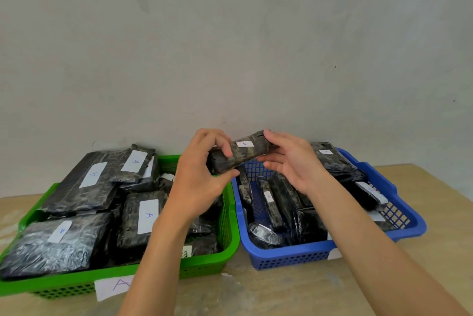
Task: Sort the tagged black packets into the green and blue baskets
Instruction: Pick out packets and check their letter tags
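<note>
A small black packet (243,154) with a white tag marked A is held up between both hands, above the gap between the two baskets. My left hand (202,175) grips its left end; my right hand (289,159) has fingertips on its right end, the other fingers spread below. The green basket (204,262) on the left is piled with several black packets tagged A. The blue basket (302,254) on the right holds several narrower black packets with small white tags.
A paper label marked A (115,286) sticks to the green basket's front. Both baskets stand on a light wooden table (281,292) against a plain grey wall (230,47). A white label shows partly at the blue basket's front, behind my right forearm.
</note>
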Demonstrator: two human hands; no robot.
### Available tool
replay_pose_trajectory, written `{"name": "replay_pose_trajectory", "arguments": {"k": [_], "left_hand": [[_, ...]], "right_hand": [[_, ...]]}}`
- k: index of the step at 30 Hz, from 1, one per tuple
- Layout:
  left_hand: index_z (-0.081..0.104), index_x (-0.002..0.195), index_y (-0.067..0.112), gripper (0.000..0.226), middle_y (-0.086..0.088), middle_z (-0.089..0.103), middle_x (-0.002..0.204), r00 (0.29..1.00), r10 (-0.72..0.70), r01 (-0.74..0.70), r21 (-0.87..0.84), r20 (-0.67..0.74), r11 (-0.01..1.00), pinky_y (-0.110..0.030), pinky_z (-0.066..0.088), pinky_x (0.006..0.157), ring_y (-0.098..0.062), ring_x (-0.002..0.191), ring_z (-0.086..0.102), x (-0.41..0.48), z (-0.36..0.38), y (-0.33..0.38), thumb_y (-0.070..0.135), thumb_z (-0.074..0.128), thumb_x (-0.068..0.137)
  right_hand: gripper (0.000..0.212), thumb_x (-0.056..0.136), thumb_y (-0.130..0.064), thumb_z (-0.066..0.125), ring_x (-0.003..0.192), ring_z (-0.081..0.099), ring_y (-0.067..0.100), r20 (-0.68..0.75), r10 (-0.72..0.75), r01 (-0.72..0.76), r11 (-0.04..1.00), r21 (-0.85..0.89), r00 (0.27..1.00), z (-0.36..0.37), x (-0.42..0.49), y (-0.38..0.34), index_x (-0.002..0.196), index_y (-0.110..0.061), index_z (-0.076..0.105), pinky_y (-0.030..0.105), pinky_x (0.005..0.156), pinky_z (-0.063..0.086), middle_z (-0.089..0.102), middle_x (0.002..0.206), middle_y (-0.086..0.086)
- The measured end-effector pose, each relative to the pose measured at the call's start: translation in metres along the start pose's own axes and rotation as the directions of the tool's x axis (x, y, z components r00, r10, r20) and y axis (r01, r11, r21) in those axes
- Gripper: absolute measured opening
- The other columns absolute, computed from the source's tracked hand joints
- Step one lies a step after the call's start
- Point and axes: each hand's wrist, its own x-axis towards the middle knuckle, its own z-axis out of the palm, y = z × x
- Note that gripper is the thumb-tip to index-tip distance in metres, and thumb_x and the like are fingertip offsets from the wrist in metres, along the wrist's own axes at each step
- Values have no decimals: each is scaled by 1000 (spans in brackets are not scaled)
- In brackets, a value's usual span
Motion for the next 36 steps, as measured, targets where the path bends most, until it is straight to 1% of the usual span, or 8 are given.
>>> {"name": "replay_pose_trajectory", "arguments": {"k": [6, 11, 14, 17, 19, 24, 29, 36], "left_hand": [[58, 132, 40, 71, 11, 70, 129, 887, -395, 438, -168, 238, 883, -34, 56, 97, -7, 115, 69, -3, -40, -5, 55, 86, 68], [66, 124, 12, 31, -9, 79, 101, 801, -407, 554, -285, 439, 782, -31, 62, 73, -23, 82, 75, -9, -37, -8, 15, 73, 94], [66, 122, 15, 28, -18, 77, 109, 804, -508, 591, -320, 309, 740, -35, 63, 73, -23, 78, 74, -7, -36, -13, 12, 72, 95], [65, 120, 17, 25, -18, 77, 104, 795, -569, 604, -352, 209, 715, -35, 61, 71, -23, 76, 74, -5, -35, -21, 16, 71, 96], [65, 119, 16, 24, -14, 77, 98, 799, -573, 596, -379, 185, 708, -34, 60, 68, -23, 74, 73, -4, -36, -24, 16, 72, 96], [65, 118, 17, 23, -5, 77, 90, 811, -558, 576, -404, 176, 710, -38, 62, 72, -23, 75, 72, -3, -34, -24, 15, 72, 96], [66, 117, 18, 22, -10, 79, 97, 817, -549, 568, -411, 176, 713, -35, 63, 69, -20, 74, 73, -1, -31, -24, 16, 72, 96], [66, 117, 21, 20, -11, 78, 101, 808, -544, 587, -397, 227, 706, -36, 63, 71, -20, 76, 73, -2, -21, -23, 19, 71, 97]], "right_hand": [[26, 93, -11, 77, 76, 74, 23, 153, -270, 287, 952, -107, 951, 12, -3, -16, 118, -18, 75, 31, 59, 60, 79, 98, 10], [22, 96, -26, 74, 80, 75, 18, 198, -337, 374, 906, -197, 921, 38, -4, -13, 117, -19, 75, 30, 59, 61, 81, 97, 6], [28, 98, -44, 69, 64, 69, 19, 34, -276, 271, 898, -347, 960, 35, -3, -7, 101, -16, 70, 30, 53, 57, 77, 94, 19], [49, 70, -68, 84, 63, 69, 12, 202, -29, 172, 653, -737, 979, 20, -12, 1, 97, -28, 71, 27, 54, 55, 78, 86, 5], [47, 68, -52, 93, 67, 73, 13, 273, 163, 132, 581, -803, 948, 16, -22, 8, 100, -24, 74, 27, 56, 58, 79, 85, 3], [11, 79, -6, 85, 62, 75, 16, 76, 14, 46, 686, -726, 997, -4, -30, 1, 88, -10, 81, 31, 58, 64, 81, 79, 9], [15, 84, -3, 82, 60, 73, 14, -74, -164, 106, 861, -497, 984, -42, -35, -21, 80, -17, 85, 26, 52, 61, 80, 75, 7], [29, 94, 5, 67, 84, 78, 23, -103, -207, 185, 965, -188, 973, -55, -38, -16, 104, -17, 83, 32, 64, 64, 77, 98, 17]]}}
